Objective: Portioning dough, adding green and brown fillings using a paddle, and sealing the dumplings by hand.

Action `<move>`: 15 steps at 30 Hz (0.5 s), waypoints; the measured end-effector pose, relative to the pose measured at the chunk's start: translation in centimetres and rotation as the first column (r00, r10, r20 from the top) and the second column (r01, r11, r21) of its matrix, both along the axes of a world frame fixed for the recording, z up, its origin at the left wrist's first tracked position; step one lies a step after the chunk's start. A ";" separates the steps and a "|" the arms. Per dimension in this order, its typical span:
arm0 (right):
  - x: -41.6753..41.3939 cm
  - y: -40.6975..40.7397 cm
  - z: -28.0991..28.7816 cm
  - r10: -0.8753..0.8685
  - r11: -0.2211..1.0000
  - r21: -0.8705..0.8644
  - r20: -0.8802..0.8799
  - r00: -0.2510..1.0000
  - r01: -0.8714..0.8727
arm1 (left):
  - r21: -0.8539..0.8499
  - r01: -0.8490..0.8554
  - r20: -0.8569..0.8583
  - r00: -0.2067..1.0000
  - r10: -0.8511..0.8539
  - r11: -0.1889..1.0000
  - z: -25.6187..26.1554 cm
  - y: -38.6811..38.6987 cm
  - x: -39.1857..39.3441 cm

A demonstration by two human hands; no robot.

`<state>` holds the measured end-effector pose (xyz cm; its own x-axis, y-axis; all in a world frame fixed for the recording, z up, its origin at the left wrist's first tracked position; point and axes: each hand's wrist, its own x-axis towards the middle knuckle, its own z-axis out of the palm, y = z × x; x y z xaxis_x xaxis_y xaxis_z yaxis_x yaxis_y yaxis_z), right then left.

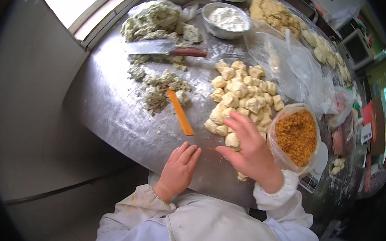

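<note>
My left hand (pixel 178 170) rests on the metal table (pixel 112 121) near its front edge, fingers nearly together, holding nothing visible. My right hand (pixel 253 151) hovers at the near side of a pile of dough pieces (pixel 238 90), thumb and fingers spread; its fingertips are by a dough piece, and whether they touch it I cannot tell. An orange flat stick (pixel 180 113) has its far end in a greenish chopped filling (pixel 153 91). Right of the pile sits a plastic-lined container of orange-brown crumbly filling (pixel 296 137).
A cleaver with a wooden handle (pixel 187 51) lies across more green filling (pixel 153 20). Behind are a metal bowl of flour (pixel 228 20), a large dough mass (pixel 274 13) and plastic sheeting (pixel 297 64). A white scale (pixel 319 159) stands at the right, beyond it small white balls (pixel 337 166).
</note>
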<state>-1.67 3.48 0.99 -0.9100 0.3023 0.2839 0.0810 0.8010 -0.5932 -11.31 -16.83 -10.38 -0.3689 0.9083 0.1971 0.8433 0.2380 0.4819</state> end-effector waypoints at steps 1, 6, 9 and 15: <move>-1.5 -0.6 -1.1 0.019 1.000 0.002 0.013 1.000 -0.019 | -0.116 0.015 -0.024 1.000 -0.018 0.993 0.7 -0.2 0.1; -9.0 -2.5 -5.2 0.140 0.987 -0.065 -0.113 0.984 -0.148 | -0.188 -0.007 0.035 0.999 0.014 0.982 1.1 1.2 -1.1; -12.5 -2.9 -7.5 0.076 0.985 -0.135 -0.234 0.969 -0.110 | -0.189 -0.020 0.017 1.000 0.024 0.982 0.2 1.6 -1.0; -12.1 -2.1 -7.6 -0.122 0.902 -0.431 -0.316 0.941 -0.027 | -0.097 -0.013 0.109 0.994 0.023 0.995 0.8 -0.5 -0.7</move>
<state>-13.75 1.36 -6.59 -0.7687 0.5016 0.3969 -0.1457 0.4669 -0.8722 -12.04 -17.32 -9.53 -0.3999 0.9141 0.0667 0.7817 0.3022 0.5455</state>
